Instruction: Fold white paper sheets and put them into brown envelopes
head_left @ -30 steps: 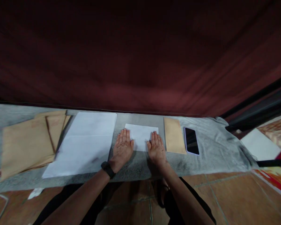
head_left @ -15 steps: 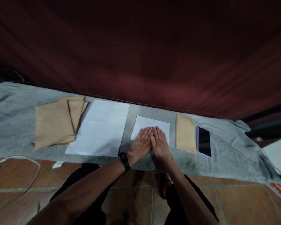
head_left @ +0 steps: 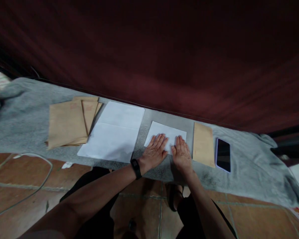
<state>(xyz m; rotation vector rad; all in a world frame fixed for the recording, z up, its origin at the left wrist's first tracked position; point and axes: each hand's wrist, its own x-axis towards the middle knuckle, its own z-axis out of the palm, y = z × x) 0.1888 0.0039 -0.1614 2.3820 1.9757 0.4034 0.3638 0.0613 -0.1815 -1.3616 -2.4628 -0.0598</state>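
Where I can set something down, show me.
Bare grey cloth lies left of the brown paper pile and right of the phone; a narrow strip parts the large white paper from the small sheet. The middle is crowded: left hand and right hand lie on that sheet, near the lone brown paper.

We've a long table [head_left: 254,166] under a gray cloth [head_left: 27,113]. Behind it hangs a dk red curtain [head_left: 149,59], brightest low down, just above the table. In front & below, we see terracotta tile floor [head_left: 254,219] w/ pale grout [head_left: 160,215]; a wht cable [head_left: 51,165] loops nr table's L half. Light's dim o/all.
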